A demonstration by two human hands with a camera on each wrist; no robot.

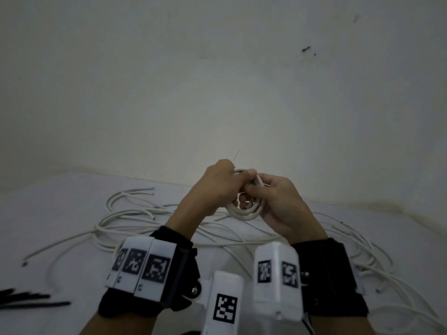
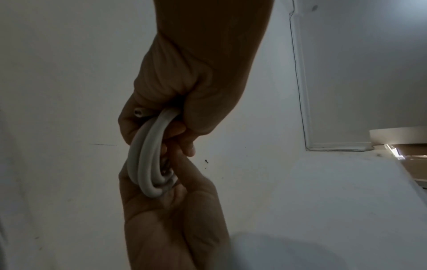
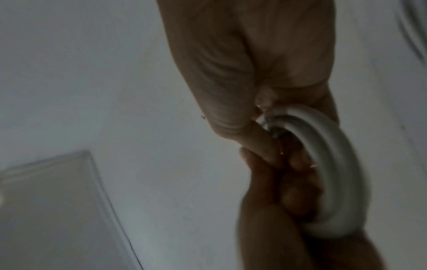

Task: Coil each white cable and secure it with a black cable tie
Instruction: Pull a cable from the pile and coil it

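Observation:
Above the table I hold a small coil of white cable [image 1: 244, 210] between both hands. My left hand [image 1: 238, 180] grips its upper left side with curled fingers. My right hand [image 1: 252, 189] pinches the coil's right side, thumb over the loops. In the left wrist view the coil [image 2: 148, 160] runs between the left hand [image 2: 166, 201] below and the right hand [image 2: 182, 102] above, with a cut cable end [image 2: 138, 112] showing. The right wrist view is blurred and shows the coil [image 3: 335, 164]. A thin dark strip [image 1: 237, 154] sticks up behind my left knuckles. What it is I cannot tell.
Several loose white cables [image 1: 135, 213] sprawl across the white table [image 1: 48, 213], left and right of my arms. A bunch of black cable ties [image 1: 26, 301] lies at the near left edge. A pale wall [image 1: 217, 81] rises right behind the table.

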